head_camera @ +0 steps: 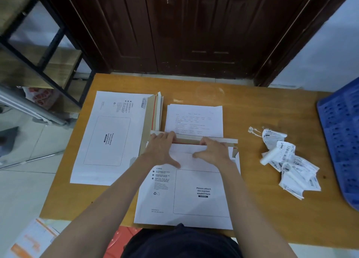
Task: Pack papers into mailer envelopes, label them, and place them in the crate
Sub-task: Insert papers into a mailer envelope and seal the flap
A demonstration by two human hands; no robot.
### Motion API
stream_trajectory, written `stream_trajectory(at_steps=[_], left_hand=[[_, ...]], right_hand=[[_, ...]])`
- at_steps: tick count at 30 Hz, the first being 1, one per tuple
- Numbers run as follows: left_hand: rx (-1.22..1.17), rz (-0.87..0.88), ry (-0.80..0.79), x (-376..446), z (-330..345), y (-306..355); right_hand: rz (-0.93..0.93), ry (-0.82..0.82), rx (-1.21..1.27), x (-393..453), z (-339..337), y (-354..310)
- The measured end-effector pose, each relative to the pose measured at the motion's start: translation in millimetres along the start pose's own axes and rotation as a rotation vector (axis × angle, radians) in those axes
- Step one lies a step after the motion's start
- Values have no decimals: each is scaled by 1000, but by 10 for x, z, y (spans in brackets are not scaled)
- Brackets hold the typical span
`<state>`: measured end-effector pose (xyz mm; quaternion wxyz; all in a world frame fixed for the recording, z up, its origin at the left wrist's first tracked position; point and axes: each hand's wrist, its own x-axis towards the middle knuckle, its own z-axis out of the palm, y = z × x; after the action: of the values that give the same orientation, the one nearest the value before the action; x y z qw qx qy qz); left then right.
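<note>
both hands, left hand (162, 148) and right hand (212, 151), press flat on the mailer envelope (194, 195) flap (196, 141), whose fold runs left-right at the envelope's far edge.

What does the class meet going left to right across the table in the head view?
Stack of mailer envelopes → printed papers → crumpled labels → blue crate.

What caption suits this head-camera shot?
Both hands press a mailer envelope's flap beside printed papers.
</note>
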<state>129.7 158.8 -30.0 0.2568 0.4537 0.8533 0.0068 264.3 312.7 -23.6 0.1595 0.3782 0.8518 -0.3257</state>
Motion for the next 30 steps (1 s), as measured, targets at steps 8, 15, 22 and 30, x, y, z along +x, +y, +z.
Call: stream_trajectory(at_steps=[8, 15, 22, 30], left_hand=[[-249, -32, -289, 46, -220, -9], [-272, -39, -372, 83, -204, -31], [-288, -9, -357, 123, -226, -107], [-404, 11, -335, 94, -220, -75]], right_hand=[[31, -318, -195, 17, -267, -104], [66, -446, -160, 91, -278, -97], [57, -461, -218, 108, -222, -62], [-18, -415, -180, 112, -203, -186]])
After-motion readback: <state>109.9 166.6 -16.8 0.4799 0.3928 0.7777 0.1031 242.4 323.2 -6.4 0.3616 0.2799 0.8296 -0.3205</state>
